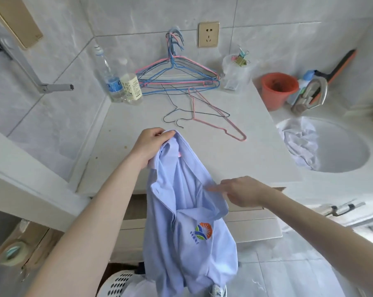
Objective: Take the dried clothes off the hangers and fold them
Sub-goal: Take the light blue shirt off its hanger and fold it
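The left hand [148, 146] was closed on the collar of a light blue shirt [187, 211], holding it up just in front of the near edge of the white counter [138, 129], near the middle of the view. The shirt hung down from that grip toward 6 o'clock, its embroidered logo [202, 231] facing up. A small pink piece [179, 154] showed inside the collar; what it was could not be told.

The right hand [243, 192], at 3 o'clock from the shirt, had its fingers stretched out flat toward the cloth, the tips at the fabric's edge. They were blurred, and no grip on the cloth could be seen.

On the counter at 12 o'clock from the left hand lay a pink hanger [193, 108] and a dark hanger [202, 112], crossing each other. Farther toward 12 o'clock a bundle of hangers [177, 80] hung against the tiled wall, with two bottles [121, 86] at its 9 o'clock side.

An orange bucket [277, 88] stood at 2 o'clock, and a sink [342, 146] at 3 o'clock held a crumpled white cloth [299, 144]. A white laundry basket [119, 284] sat at 7 o'clock, below the shirt.
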